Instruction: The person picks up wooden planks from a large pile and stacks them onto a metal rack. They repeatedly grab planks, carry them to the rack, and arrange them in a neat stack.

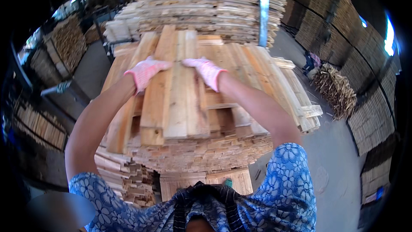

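Overhead, two pink-gloved hands pressing flat on loose planks (174, 99) atop a tall plank stack (201, 152), left hand (146, 72) and right hand (206, 72) near the far ends, fingers spread flat, gripping nothing, another stack (206, 4) behind, stick heap (337, 88) at right.

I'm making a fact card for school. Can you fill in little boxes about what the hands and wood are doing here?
Place: a yard full of stacked wood
Left hand: pink glove, flat on the top planks
Right hand: pink glove, flat on the same planks
Grip: neither hand curls around a plank
Under the planks: a tall wood stack
Behind: another big pile
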`<state>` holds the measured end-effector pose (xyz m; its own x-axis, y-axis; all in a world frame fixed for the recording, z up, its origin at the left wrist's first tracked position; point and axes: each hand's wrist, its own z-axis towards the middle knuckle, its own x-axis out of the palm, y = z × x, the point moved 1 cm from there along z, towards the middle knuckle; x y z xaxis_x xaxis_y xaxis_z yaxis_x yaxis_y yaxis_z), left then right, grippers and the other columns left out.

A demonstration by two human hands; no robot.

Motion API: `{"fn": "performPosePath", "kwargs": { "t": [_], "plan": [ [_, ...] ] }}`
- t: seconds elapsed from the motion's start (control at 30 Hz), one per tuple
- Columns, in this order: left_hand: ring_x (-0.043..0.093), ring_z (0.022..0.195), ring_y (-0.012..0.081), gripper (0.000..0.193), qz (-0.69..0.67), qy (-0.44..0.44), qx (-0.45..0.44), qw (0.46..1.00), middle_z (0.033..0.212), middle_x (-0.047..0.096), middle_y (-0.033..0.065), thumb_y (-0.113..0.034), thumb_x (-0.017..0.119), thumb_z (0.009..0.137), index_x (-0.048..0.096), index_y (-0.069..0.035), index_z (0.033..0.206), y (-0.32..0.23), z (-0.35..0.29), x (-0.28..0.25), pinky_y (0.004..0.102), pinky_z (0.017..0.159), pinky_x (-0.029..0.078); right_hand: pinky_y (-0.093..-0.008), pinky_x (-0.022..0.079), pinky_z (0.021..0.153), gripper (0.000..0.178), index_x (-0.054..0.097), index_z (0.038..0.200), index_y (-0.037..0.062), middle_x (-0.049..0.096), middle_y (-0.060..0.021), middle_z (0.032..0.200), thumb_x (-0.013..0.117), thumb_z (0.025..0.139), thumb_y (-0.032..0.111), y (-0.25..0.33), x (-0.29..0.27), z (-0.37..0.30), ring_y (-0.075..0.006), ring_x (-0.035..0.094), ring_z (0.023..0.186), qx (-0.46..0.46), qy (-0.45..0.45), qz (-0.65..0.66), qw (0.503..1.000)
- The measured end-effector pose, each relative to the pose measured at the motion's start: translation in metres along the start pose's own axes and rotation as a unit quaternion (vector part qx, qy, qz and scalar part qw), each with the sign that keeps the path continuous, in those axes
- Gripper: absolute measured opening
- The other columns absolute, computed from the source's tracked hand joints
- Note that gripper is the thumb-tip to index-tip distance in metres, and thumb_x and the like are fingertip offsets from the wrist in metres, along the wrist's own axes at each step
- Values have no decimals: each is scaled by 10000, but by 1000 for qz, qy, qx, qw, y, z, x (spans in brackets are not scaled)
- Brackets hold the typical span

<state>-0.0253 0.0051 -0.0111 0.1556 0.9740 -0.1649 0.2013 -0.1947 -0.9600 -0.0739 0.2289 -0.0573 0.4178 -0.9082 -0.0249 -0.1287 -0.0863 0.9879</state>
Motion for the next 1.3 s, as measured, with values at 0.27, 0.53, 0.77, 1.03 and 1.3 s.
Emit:
{"fn": "performPosePath", "kwargs": {
  "t": [0.27,0.53,0.77,1.03,1.3],
  "plan": [
    [659,1091,198,1077,27,-69,180,981,1275,625,178,-308,848,784,172,38,1548,-81,1,123,314,888,573,-401,433,1083,947,359,1455,-19,581,-203,1329,876,726,294,69,-116,-84,-303,552,1234,-175,-67,84,979],
    [629,1152,227,999,-47,-125,432,892,1334,587,166,-278,877,766,269,-48,1525,-148,31,268,360,975,533,-347,596,865,724,366,1420,20,650,-165,1179,783,841,142,129,-251,-175,-235,695,1000,-459,-141,-54,876],
    [586,1230,250,1230,-56,52,377,923,1344,579,206,-362,929,699,125,95,1509,-98,28,320,365,1057,488,-365,585,899,784,395,1431,28,645,-160,1218,830,784,116,63,-282,-204,-226,687,1037,-435,-208,-17,876],
    [631,1141,335,1013,-122,178,252,943,1272,625,200,-381,897,724,329,15,1463,-151,28,400,411,1048,505,-354,571,912,785,411,1465,50,642,-125,1244,813,821,249,89,-360,-247,-206,674,1059,-327,-233,-93,911],
    [401,1410,320,904,-175,211,7,962,1510,431,258,-496,830,774,490,43,1415,-69,74,527,406,1161,337,-366,442,1072,1005,243,1557,21,541,-150,1406,836,801,316,-28,-474,-268,-235,555,1257,-23,-196,19,980]
  ]
}}
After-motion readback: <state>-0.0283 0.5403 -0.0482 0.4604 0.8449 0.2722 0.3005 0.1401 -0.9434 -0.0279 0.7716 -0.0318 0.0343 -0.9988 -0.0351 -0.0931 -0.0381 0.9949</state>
